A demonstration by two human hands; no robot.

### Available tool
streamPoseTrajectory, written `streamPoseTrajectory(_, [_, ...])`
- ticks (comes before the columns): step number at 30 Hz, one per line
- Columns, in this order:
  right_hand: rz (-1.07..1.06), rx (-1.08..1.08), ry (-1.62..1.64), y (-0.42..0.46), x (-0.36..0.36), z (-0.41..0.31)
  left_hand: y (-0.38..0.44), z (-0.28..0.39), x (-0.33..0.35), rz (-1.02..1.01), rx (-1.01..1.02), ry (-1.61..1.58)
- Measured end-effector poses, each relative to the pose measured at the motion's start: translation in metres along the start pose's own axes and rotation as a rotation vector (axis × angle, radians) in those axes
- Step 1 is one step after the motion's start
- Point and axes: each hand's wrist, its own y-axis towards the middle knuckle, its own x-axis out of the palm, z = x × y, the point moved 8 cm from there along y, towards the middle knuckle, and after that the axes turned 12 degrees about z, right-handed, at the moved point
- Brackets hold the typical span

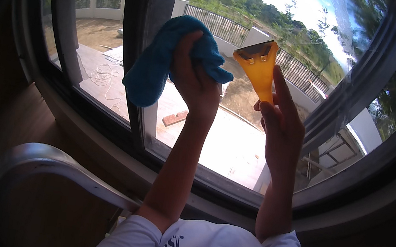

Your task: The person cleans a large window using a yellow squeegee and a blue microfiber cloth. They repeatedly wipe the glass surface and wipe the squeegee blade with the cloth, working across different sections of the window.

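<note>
My left hand point(193, 74) grips a bunched blue microfibre cloth point(151, 76), raised in front of the dark upright window frame point(135, 29). Parts of the cloth hang down to the left and stick out to the right of my fingers. My right hand point(284, 123) holds an orange plastic scraper point(258, 67) by its narrow handle, with the wide dark blade edge pointing up. Behind both hands is the glass pane point(233, 139) of the window. Whether the cloth or the blade touches the glass I cannot tell. Whitish streaks point(344, 38) mark the pane at the upper right.
A metal ladder rail point(65, 166) curves at the lower left, close to my left arm. The window sill point(210, 200) runs below the glass. Outside lie a paved terrace, a coiled rope point(103, 75), a reddish brick point(175, 118) and a fence point(218, 25).
</note>
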Motion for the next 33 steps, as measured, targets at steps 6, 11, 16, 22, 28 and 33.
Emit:
streamPoseTrajectory(6, [-0.013,-0.003,0.073,0.004,0.005,-0.001,0.0,-0.002,-0.002,-0.009,0.0,0.012])
streamPoseTrajectory(11, [-0.007,0.017,0.022,0.002,0.003,0.0,0.001,-0.001,-0.001,-0.001,0.005,0.007])
streamPoseTrajectory(16, [0.047,-0.074,0.0,0.009,0.008,-0.001,0.002,-0.001,-0.001,-0.022,-0.022,0.006])
streamPoseTrajectory(22, [0.077,-0.145,-0.031,0.007,0.006,-0.004,-0.001,-0.005,-0.001,-0.017,-0.026,-0.001])
streamPoseTrajectory(28, [0.057,-0.103,-0.041,0.005,0.012,-0.004,0.0,-0.004,-0.002,-0.013,-0.022,-0.012])
streamPoseTrajectory(33, [-0.008,-0.011,0.061,0.007,0.014,-0.007,-0.001,-0.006,-0.001,-0.021,-0.036,-0.016])
